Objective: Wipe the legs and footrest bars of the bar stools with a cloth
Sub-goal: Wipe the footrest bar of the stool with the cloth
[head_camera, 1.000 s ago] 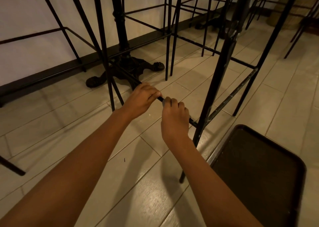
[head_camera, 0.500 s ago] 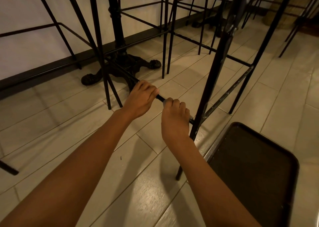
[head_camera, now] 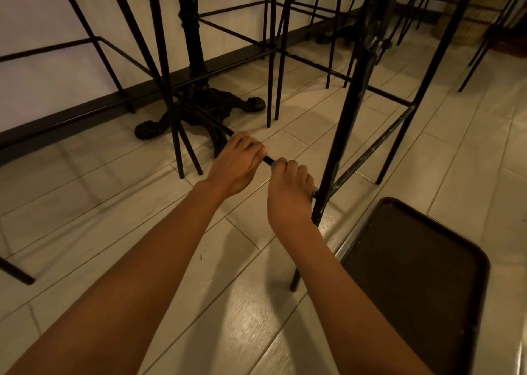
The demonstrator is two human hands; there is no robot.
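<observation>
Hands, left point(head_camera: 236, 166) and right point(head_camera: 289, 192), fingers clamped on footrest bar point(head_camera: 268, 161), right seemingly beside stool leg point(head_camera: 346, 112).

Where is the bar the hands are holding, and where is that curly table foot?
footrest bar point(head_camera: 269, 161), head view, bare stretch between both hands
table foot point(head_camera: 255, 104), head view, its right paw tip
</observation>
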